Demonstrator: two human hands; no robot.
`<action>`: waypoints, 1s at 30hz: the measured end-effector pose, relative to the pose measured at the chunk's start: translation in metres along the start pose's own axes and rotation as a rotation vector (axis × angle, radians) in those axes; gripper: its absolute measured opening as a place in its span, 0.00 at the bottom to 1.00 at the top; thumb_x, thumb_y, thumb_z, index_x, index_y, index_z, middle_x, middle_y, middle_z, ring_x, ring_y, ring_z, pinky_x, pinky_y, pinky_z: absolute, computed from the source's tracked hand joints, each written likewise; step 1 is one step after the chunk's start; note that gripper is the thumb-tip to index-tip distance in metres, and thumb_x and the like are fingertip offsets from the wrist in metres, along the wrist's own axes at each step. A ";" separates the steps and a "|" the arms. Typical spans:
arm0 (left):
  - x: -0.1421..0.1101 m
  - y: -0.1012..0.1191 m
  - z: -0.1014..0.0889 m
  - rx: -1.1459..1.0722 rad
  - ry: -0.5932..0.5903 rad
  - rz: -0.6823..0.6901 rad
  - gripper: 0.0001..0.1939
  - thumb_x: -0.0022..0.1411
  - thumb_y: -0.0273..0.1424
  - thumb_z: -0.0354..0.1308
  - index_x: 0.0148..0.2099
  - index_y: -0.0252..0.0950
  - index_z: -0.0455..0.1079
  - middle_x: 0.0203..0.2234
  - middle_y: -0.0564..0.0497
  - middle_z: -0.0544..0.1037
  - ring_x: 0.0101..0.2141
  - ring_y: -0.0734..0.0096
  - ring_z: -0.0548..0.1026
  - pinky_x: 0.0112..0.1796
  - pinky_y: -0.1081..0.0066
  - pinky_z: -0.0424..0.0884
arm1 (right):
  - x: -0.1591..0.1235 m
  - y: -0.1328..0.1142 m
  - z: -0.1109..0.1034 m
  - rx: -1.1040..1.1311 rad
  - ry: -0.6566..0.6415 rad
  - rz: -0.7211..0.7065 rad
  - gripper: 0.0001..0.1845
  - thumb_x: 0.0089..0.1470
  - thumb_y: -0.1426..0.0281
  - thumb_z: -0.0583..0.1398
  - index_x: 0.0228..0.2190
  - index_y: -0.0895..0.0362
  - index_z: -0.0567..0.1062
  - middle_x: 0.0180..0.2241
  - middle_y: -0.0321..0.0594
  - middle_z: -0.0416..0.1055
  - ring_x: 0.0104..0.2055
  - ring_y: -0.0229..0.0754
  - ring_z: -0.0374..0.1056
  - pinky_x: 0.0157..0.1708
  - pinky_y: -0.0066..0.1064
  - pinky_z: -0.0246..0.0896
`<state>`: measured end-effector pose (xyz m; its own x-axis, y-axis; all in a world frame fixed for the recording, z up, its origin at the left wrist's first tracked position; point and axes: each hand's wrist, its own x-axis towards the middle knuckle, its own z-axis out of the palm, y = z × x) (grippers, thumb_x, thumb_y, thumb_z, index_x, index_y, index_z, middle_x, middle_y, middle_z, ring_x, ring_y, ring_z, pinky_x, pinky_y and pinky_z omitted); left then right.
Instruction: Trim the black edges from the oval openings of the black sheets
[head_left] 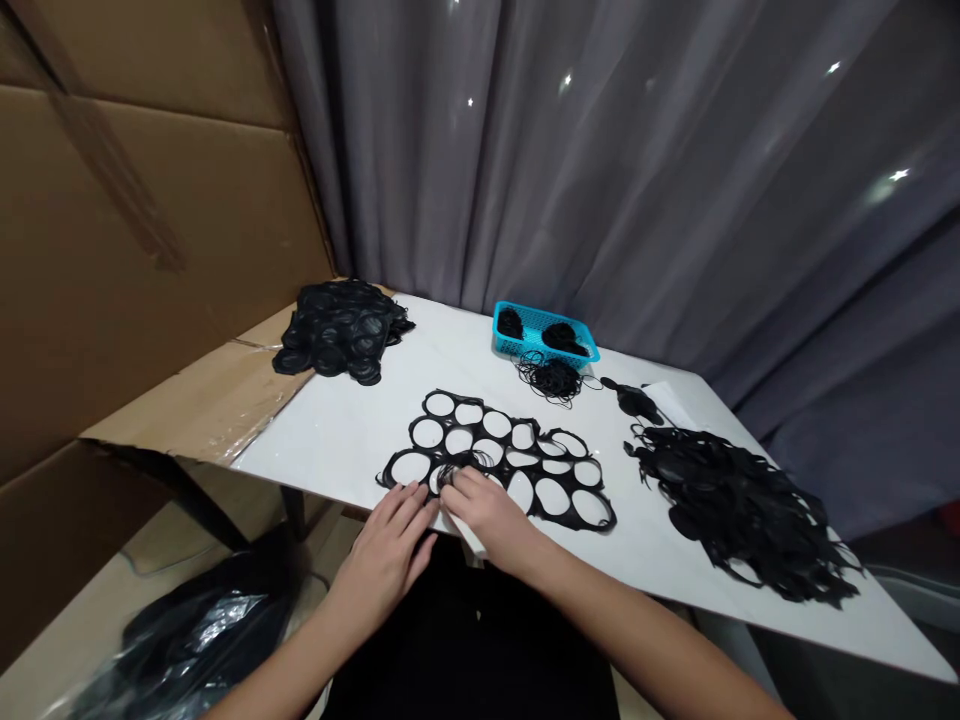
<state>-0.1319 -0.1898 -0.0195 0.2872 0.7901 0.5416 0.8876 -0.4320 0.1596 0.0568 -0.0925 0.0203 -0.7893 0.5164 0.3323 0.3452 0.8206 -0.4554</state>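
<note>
A black rubber sheet (pixel 517 462) punched with round holes lies flat on the white table (pixel 352 430) in front of me. My left hand (pixel 390 545) rests at the sheet's near left edge, fingers together and stretched forward. My right hand (pixel 480 505) sits beside it, fingertips pinched on a small bunch of thin black rings (pixel 450 475) at the sheet's near edge. Both hands touch each other at the table's front edge.
A stack of black punched sheets (pixel 341 328) lies at the far left. A blue basket (pixel 544 333) with black pieces stands at the back, loose rings (pixel 551 378) before it. A heap of black scraps (pixel 739 510) lies at the right. Cardboard (pixel 135 230) stands left; a black bag (pixel 195 630) is on the floor.
</note>
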 end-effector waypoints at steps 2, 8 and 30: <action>0.000 -0.001 0.001 0.006 0.004 0.017 0.17 0.72 0.30 0.52 0.60 0.38 0.69 0.55 0.44 0.77 0.57 0.56 0.73 0.59 0.53 0.68 | 0.012 0.018 -0.015 -0.088 0.046 0.058 0.07 0.60 0.75 0.55 0.34 0.54 0.72 0.36 0.45 0.73 0.40 0.47 0.66 0.42 0.36 0.62; 0.003 0.000 -0.008 0.013 0.007 0.042 0.16 0.71 0.28 0.52 0.59 0.36 0.69 0.55 0.44 0.77 0.56 0.56 0.74 0.57 0.54 0.70 | 0.052 0.085 -0.066 -0.023 0.384 0.499 0.10 0.60 0.71 0.54 0.26 0.54 0.65 0.26 0.38 0.68 0.30 0.43 0.62 0.34 0.33 0.55; -0.011 -0.005 -0.018 0.065 -0.001 0.049 0.19 0.71 0.27 0.55 0.62 0.31 0.68 0.55 0.42 0.77 0.57 0.56 0.72 0.58 0.55 0.68 | 0.049 0.009 0.008 0.511 -0.065 0.190 0.09 0.57 0.73 0.65 0.26 0.54 0.72 0.35 0.36 0.78 0.40 0.42 0.71 0.42 0.33 0.62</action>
<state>-0.1461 -0.2036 -0.0116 0.3310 0.7693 0.5464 0.8941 -0.4408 0.0791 0.0175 -0.0619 0.0258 -0.7723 0.6146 0.1608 0.2067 0.4824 -0.8512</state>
